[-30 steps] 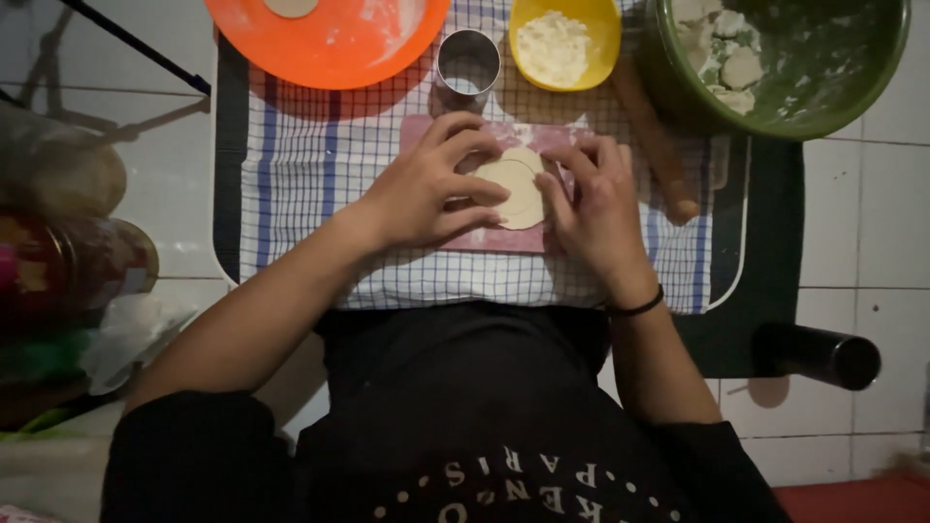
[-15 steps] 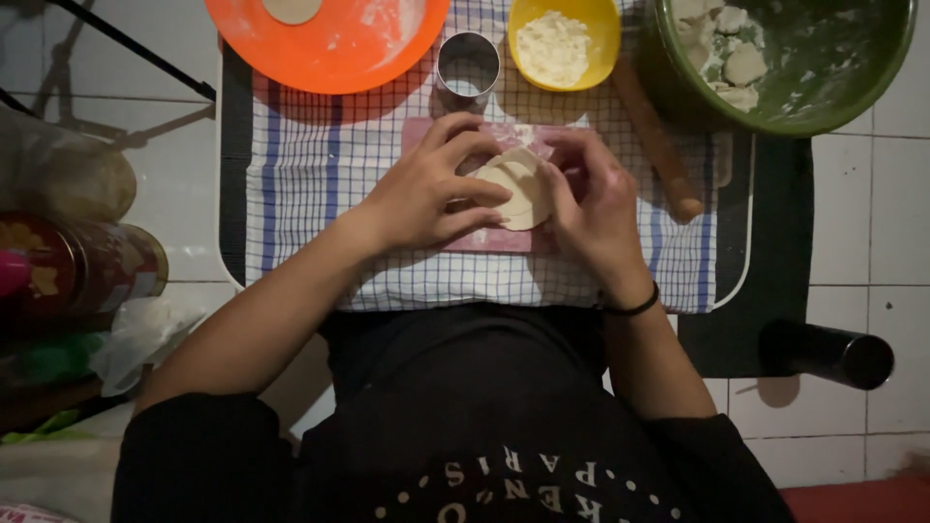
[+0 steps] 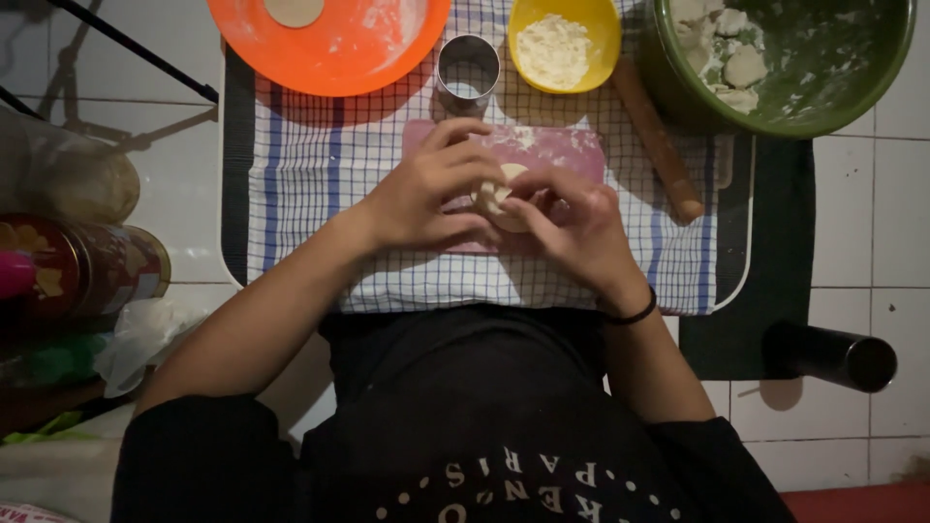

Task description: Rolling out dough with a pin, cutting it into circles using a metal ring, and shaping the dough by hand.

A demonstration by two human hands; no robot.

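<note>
While both hands meet over the one pink board (image 3: 552,150), a single pale dough round (image 3: 496,194) sits pinched between them, just above the board's middle. The left hand (image 3: 426,194) has its grip closed on the near-left edge of the round, fingers curled over it. The right hand (image 3: 581,228) closes on the opposite edge, thumb and fingertips folded against the dough; one dark band circles that wrist.

Taking the board as landmark: it lies on one checked cloth (image 3: 310,174) with blue stripes, which itself rests on one dark tray (image 3: 765,252) on the tiled floor. Just beyond the board's far edge stands one round metal cutter (image 3: 468,70). Far-left of the board is one orange plate (image 3: 339,44), floured, carrying one flat dough disc (image 3: 294,10) at its far rim. Beyond the board's far-right corner sits one yellow bowl (image 3: 564,39) of white flour. One wooden rolling pin (image 3: 657,140) lies slanting just off the board's right end. Further right and beyond is one green bowl (image 3: 823,87) holding several dough lumps, too clumped to count. Near-right of the board, well apart, lies one dark cylinder (image 3: 828,353) on the tiles. Well to the left of the board stands one red tin (image 3: 87,271).
</note>
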